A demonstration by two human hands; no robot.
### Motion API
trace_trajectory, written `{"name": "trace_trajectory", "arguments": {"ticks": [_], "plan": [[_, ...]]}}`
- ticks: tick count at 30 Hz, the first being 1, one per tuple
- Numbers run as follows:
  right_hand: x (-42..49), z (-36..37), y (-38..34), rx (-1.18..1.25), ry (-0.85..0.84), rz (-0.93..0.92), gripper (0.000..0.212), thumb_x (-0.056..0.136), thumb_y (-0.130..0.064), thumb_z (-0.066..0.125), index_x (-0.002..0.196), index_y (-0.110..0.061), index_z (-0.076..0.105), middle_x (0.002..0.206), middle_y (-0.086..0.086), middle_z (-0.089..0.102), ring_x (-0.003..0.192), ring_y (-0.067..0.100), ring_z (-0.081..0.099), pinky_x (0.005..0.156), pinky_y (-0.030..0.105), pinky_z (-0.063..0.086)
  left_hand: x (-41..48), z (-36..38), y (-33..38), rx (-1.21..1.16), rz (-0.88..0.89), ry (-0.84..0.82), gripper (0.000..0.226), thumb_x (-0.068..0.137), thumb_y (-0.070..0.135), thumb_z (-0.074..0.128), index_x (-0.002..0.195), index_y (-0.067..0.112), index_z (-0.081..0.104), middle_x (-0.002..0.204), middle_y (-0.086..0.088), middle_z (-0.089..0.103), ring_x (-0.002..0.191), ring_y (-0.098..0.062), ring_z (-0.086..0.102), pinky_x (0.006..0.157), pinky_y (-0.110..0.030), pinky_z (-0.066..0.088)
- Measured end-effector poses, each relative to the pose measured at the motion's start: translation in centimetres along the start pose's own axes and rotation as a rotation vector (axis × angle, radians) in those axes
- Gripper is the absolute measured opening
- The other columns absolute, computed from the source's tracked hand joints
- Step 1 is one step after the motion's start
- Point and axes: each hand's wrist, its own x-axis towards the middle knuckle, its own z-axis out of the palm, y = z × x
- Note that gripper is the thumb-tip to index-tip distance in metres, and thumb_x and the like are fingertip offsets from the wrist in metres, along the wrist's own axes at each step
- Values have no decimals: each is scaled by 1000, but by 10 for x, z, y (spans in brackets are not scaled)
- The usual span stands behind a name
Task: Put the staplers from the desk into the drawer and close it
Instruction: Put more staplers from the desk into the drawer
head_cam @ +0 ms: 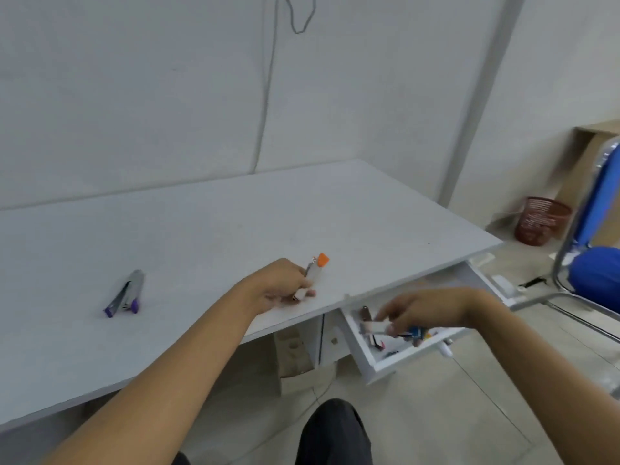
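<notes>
Dark-clothed knee [332, 431]: seen at the lower edge, below the desk front; no part in the work.

Left hand [281, 286]: laid on the white desk [201, 236] near its front edge. Fingers are curled shut round the white stapler with orange tip [315, 273], whose orange end projects beyond the knuckles.

Right hand [426, 313]: held over the open drawer [379, 360]. Fingers are pinched on a blue stapler [416, 332], blurred; whether it is already resting on the contents cannot be told.

Drawer: pulled out below the desk's right corner, already holding several small items too blurred to be named.

Purple-tipped stapler [125, 295]: lying alone on the desk, well apart to the left, untouched.

Risks, as judged:
- Blue stapler may be left standing proud on the clutter, so that the drawer jams on closing.
- Orange-tipped stapler is gripped near its rear only; it may be tipped out during the carry across the desk edge.
- Purple-tipped stapler may be overlooked if the drawer is shut early.
- Both hands may be crowded at the narrow opening.
</notes>
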Motion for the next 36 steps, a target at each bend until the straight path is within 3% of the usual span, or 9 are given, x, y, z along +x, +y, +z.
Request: {"name": "trace_trajectory", "arguments": {"ticks": [3,8,11,16,21,25,28,32,36], "plan": [[-22,-10,58,-65,132,110,23,94,-35,58,103,-22,75,84,-5,63,77,12,58,78,27,52,-1,51,15,-150,40,-215,21,96,5,51,114,-5,57,99,-12,60,70,-10,66,69,-27,54],[-5,-22,124,-223,538,219,35,89,-34,47,89,-6,68,82,5,58,74,25,53,70,36,43,6,123,29,-53,61,-389,15,85,5,51,99,8,55,68,-2,47,46,-9,44,45,-21,38],[22,-18,145,-295,772,276,25,88,-20,47,105,-24,65,106,-1,57,100,23,55,92,42,40,13,155,22,25,37,-392,8,77,6,49,83,11,50,62,-2,45,46,-12,38,48,-25,34],[64,-25,159,-348,636,363,28,83,-14,52,104,-24,68,109,0,61,103,24,52,83,39,31,30,176,8,124,-47,-317,8,77,8,47,71,11,51,60,-3,49,53,-13,46,48,-22,41],[75,-20,173,-250,908,338,44,85,-9,50,124,-27,60,128,2,56,122,28,49,101,47,31,46,186,8,178,-89,-258,9,84,10,44,92,9,50,71,-6,53,56,-13,46,52,-24,39],[56,-21,174,-94,984,260,42,76,-4,50,107,-27,67,117,0,62,114,27,55,102,50,34,64,200,9,136,-112,-192,15,85,6,44,98,9,49,79,-9,53,63,-16,51,64,-32,45],[37,-23,171,-41,1043,215,39,75,-2,51,101,-27,68,112,-4,65,108,23,59,103,49,37,76,211,3,-65,-127,-151,46,87,-1,48,132,12,44,94,-8,62,81,-18,64,77,-35,57],[18,-29,156,11,1104,159,39,72,0,47,91,-29,66,101,-5,64,97,21,59,95,48,45,72,212,-2,-82,-45,-84,77,88,-3,52,152,23,18,94,4,51,91,-21,66,69,-31,59],[12,-31,126,84,1064,63,38,68,-3,42,80,-31,64,93,-6,67,89,19,62,76,40,54,55,196,-3,12,88,-126,55,86,4,57,137,19,45,133,-3,50,95,-16,62,76,-32,58]]}}
